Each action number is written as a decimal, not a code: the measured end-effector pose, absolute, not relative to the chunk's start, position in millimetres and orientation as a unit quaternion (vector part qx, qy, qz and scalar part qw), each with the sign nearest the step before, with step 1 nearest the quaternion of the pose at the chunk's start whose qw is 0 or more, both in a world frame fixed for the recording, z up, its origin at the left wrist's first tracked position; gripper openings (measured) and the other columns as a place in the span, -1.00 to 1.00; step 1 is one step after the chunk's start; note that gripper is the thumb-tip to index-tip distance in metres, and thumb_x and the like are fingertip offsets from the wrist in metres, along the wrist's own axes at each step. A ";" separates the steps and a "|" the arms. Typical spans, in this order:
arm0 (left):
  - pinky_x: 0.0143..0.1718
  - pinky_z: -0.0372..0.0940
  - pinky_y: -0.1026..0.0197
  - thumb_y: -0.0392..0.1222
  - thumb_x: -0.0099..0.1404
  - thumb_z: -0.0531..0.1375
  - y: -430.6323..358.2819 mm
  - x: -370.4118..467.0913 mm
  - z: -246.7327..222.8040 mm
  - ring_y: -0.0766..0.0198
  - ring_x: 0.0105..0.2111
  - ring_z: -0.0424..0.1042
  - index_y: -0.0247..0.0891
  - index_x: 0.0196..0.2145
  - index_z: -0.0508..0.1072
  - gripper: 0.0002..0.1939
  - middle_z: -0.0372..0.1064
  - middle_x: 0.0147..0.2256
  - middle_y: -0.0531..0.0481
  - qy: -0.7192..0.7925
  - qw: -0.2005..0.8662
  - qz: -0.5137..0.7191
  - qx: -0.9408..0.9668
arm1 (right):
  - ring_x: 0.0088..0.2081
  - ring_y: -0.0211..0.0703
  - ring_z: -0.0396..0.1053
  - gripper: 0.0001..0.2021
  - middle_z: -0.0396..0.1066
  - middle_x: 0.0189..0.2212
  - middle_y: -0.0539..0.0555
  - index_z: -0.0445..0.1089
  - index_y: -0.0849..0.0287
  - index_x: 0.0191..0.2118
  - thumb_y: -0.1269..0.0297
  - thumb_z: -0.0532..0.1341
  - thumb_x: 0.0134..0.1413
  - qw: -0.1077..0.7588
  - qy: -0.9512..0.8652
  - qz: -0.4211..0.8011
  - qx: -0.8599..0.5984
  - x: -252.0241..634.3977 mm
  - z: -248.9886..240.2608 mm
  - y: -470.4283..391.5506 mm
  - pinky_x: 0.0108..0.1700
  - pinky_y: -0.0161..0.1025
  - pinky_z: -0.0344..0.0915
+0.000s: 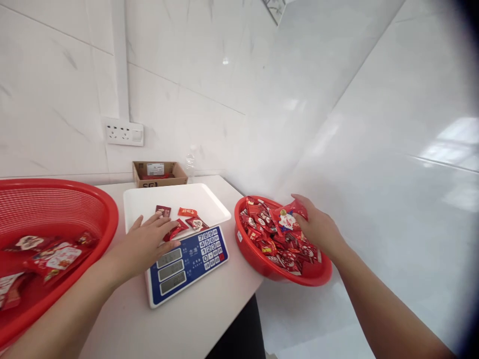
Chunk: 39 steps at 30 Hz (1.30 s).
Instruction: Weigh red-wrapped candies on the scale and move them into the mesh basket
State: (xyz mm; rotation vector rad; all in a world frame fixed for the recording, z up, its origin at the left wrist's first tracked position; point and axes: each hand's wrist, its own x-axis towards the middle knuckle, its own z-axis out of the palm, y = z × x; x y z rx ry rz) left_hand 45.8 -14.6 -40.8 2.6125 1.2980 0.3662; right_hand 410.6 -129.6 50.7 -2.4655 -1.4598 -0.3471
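Note:
My right hand (318,227) grips a red snack packet (287,219) with a white patch, over the red basin (245,252) on the right. Many small red wrapped snacks (262,224) fill that basin. My left hand (151,244) reaches over the digital scale (194,264), its fingers apart. Between its thumb and fingertips lies a small red packet (178,229); whether they touch it I cannot tell. More little packets rest on the scale's white pan (209,199): a dark red one (163,211), an orange-red one (187,212) and a brownish-red one (196,224).
A large red mesh basket (107,209) with several snack packets stands at the left. Behind the scale are a cardboard box (160,182) and a clear bottle (190,162). The white table (187,319) meets the tiled wall, which carries a power socket (124,132).

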 end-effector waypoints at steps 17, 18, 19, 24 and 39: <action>0.19 0.03 -0.17 0.05 0.33 0.05 -31.8 43.3 -15.7 -0.06 0.29 -0.04 -0.22 0.32 -0.10 -0.29 0.00 0.30 -0.25 0.479 0.100 0.190 0.851 | 0.03 0.07 0.39 -0.68 0.47 -0.05 0.21 0.45 0.21 -0.10 0.37 0.26 -0.06 0.413 -0.673 0.258 -0.557 253.9 -22.0 4.3 0.14 0.07 0.22; 0.19 0.01 -0.18 0.06 0.33 0.05 -31.4 42.8 -17.7 -0.06 0.30 -0.04 -0.20 0.31 -0.06 -0.31 -0.01 0.30 -0.24 0.468 0.100 0.179 0.860 | 0.09 0.09 0.33 -0.68 0.45 -0.02 0.22 0.48 0.22 -0.13 0.41 0.29 -0.10 0.399 -0.688 0.240 -0.556 252.2 -24.3 3.8 0.19 0.07 0.13; 0.19 0.00 -0.20 0.07 0.33 0.04 -31.0 42.4 -19.9 -0.07 0.29 -0.04 -0.18 0.31 -0.03 -0.32 0.00 0.30 -0.24 0.460 0.101 0.165 0.866 | 0.12 0.10 0.29 -0.69 0.43 0.00 0.23 0.50 0.22 -0.14 0.44 0.29 -0.11 0.386 -0.702 0.224 -0.556 251.4 -26.0 1.9 0.23 0.07 0.08; 0.15 0.04 -0.21 0.05 0.34 0.03 -29.5 44.4 -27.5 -0.10 0.26 0.04 -0.18 0.32 -0.09 -0.31 0.11 0.25 -0.28 0.457 0.115 0.153 0.869 | 0.19 0.03 0.20 -0.69 0.33 0.11 0.20 0.45 0.13 -0.04 0.36 0.20 0.06 0.349 -0.730 0.167 -0.563 256.3 -29.4 -18.7 0.25 0.08 0.04; -0.24 0.33 0.10 -0.11 0.33 0.03 -31.2 48.9 -22.1 0.03 -0.09 0.42 -0.17 -0.06 0.39 -0.72 0.40 -0.05 -0.16 0.483 0.174 0.203 0.834 | -0.17 -0.05 0.46 -0.81 0.50 -0.24 0.14 0.43 0.07 -0.16 0.42 0.13 0.16 0.495 -0.692 -0.059 -0.522 280.5 -109.5 -119.0 -0.13 -0.10 0.45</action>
